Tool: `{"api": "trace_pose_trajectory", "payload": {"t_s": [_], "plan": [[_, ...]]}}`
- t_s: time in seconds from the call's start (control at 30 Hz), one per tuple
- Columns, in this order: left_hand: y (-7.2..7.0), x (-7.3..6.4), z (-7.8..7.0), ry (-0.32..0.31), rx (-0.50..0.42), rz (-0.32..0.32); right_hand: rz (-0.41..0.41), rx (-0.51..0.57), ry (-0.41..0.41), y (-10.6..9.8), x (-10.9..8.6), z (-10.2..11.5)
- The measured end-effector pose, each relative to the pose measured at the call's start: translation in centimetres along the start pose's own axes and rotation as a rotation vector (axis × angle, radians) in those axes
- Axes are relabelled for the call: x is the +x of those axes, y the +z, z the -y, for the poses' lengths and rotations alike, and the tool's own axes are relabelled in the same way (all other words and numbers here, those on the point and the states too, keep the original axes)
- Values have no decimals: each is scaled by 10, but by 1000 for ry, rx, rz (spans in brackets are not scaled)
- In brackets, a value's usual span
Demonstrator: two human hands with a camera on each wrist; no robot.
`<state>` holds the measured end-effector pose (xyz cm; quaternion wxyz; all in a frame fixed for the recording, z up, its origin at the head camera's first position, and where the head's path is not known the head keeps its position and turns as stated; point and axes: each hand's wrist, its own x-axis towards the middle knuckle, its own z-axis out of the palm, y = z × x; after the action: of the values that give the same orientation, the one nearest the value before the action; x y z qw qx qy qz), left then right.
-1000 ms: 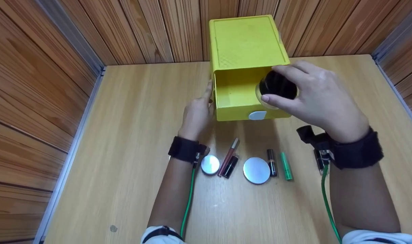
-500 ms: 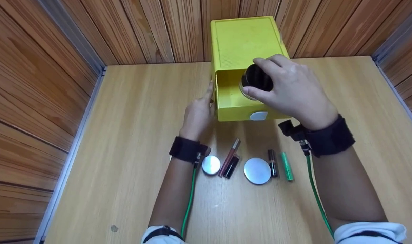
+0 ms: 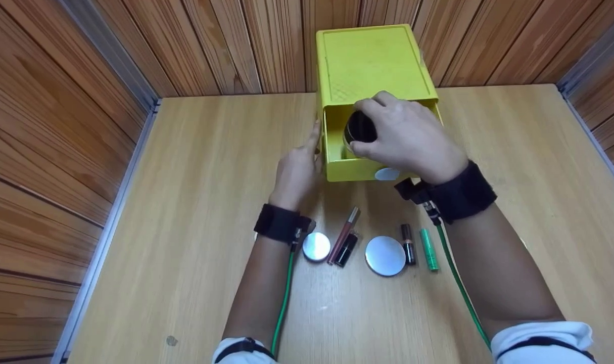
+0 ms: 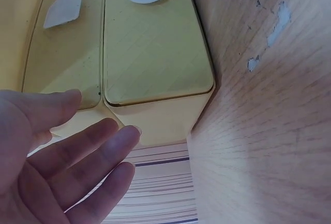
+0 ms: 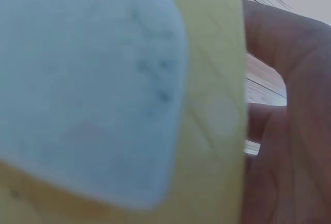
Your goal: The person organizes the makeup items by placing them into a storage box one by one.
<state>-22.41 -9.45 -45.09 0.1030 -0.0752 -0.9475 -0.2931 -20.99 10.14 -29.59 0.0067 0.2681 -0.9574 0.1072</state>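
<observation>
A small yellow drawer unit (image 3: 375,63) stands at the back with its top drawer (image 3: 349,172) pulled out. My right hand (image 3: 410,139) reaches over the drawer's front and grips a round, dark-topped jar (image 3: 360,127) inside it, near the left end. The jar's lower part is mostly hidden. The left hand (image 3: 295,174) is at the left side of the unit, its fingers extended along it. Seen from the left wrist, the fingers (image 4: 98,159) are loosely spread with nothing between them. A white drawer handle (image 5: 93,89) fills much of the right wrist view.
On the table in front of the unit lie a small silver round tin (image 3: 316,246), a lip gloss tube (image 3: 344,235), a black tube (image 3: 346,249), a larger silver disc (image 3: 385,256), another black tube (image 3: 408,245) and a green tube (image 3: 429,249). Wooden panels (image 3: 205,45) stand behind.
My right hand has carried the jar leftward and down into the open drawer. The left hand has stayed beside the unit.
</observation>
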Motion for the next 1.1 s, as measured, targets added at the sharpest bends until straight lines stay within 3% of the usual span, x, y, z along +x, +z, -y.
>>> {"api": "trace_pose_trajectory", "payload": {"t_s": [0.57,0.8,1.1], "plan": [[1,0,-1,-29,21,36,135,-10,13,13,21,7],[0,0,-1,-20,29,29,136,-4,-5,16,26,9],[-1,0,0,-24,21,36,209,38,3,17,31,8]]}}
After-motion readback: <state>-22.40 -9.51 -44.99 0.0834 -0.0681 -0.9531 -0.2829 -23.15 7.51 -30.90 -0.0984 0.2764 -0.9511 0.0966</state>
